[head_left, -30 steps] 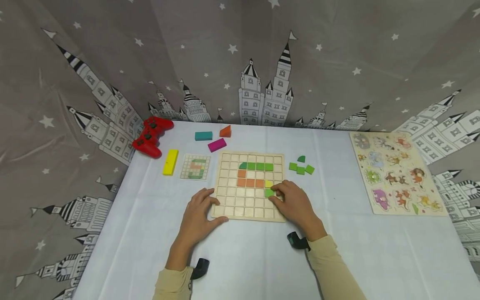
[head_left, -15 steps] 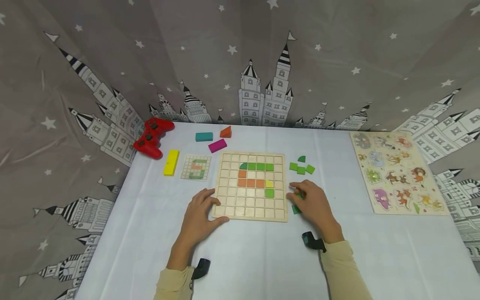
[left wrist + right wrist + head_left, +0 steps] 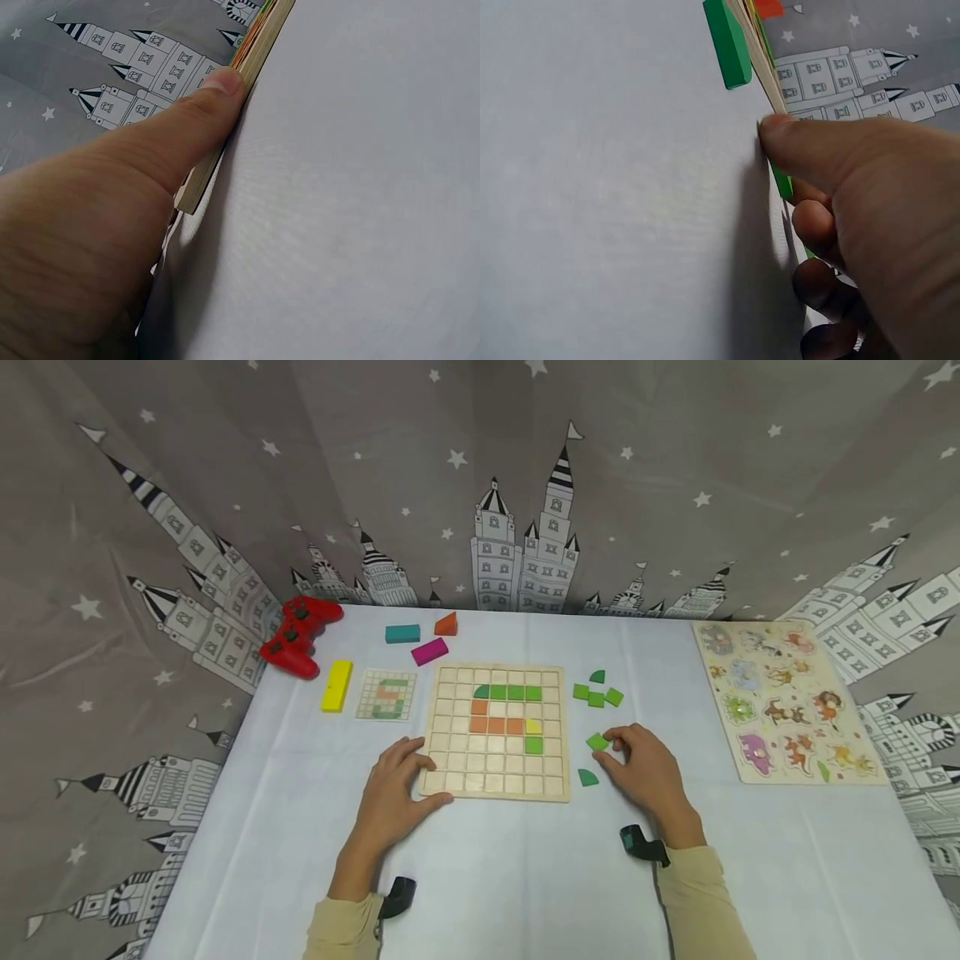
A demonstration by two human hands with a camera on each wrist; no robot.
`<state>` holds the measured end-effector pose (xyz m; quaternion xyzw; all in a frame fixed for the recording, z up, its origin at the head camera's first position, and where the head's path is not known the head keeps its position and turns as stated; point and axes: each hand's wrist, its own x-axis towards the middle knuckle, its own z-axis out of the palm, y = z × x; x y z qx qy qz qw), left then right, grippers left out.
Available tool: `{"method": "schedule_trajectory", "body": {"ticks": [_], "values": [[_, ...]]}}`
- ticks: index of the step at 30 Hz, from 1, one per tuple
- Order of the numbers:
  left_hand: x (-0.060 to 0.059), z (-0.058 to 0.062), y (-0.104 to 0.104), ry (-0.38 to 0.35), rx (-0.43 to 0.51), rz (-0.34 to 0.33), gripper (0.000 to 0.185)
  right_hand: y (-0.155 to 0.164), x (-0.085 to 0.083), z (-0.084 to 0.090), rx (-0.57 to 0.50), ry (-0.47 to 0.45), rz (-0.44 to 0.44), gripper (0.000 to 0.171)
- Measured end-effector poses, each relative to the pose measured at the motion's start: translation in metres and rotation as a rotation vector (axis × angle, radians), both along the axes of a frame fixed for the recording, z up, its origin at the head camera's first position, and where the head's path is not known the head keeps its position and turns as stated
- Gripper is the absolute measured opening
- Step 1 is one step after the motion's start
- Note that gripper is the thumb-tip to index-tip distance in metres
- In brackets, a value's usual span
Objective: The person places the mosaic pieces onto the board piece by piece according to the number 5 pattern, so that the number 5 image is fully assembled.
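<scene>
A wooden grid board lies mid-table, bearing green, orange and yellow tiles. My left hand rests at its near left corner, fingers along the left side and thumb straight against the near edge. Right of the board, my right hand pinches a green square tile between thumb and index finger; the tile's edge shows below the thumb in the right wrist view. Just nearer lies a green quarter-round tile. The left fingers are mostly hidden in the left wrist view.
Several green tiles lie beyond the right hand. A pattern card and a yellow block sit left of the board. Behind are teal, magenta and orange blocks. A red game controller and an animal puzzle flank them.
My right hand has left the green tile on the board and moved right to a loose green square, with thumb and index now on it. The left hand has stayed at the board's corner.
</scene>
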<state>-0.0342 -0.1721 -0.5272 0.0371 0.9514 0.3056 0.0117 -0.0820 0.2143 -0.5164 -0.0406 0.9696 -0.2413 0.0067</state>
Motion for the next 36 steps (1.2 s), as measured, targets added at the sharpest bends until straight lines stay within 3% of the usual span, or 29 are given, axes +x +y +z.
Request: {"method": "schedule_trajectory", "body": {"ticks": [5, 9, 14, 22, 36], "values": [[0.001, -0.001, 0.000, 0.004, 0.010, 0.004, 0.048, -0.002, 0.001, -0.001, 0.043, -0.012, -0.007, 0.033], [0.001, -0.001, 0.000, 0.016, 0.002, -0.001, 0.048, -0.006, 0.002, 0.002, 0.014, -0.017, 0.010, 0.032], [0.001, 0.000, 0.000, 0.019, 0.001, -0.005, 0.048, -0.025, 0.009, 0.008, -0.051, -0.004, 0.123, 0.029], [0.001, 0.000, 0.000, 0.013, 0.007, 0.003, 0.048, -0.066, 0.018, 0.010, -0.029, 0.022, 0.298, 0.027], [0.001, 0.001, -0.001, 0.028, 0.012, -0.003, 0.047, -0.078, 0.019, 0.006, -0.012, 0.078, 0.278, 0.026]]}}
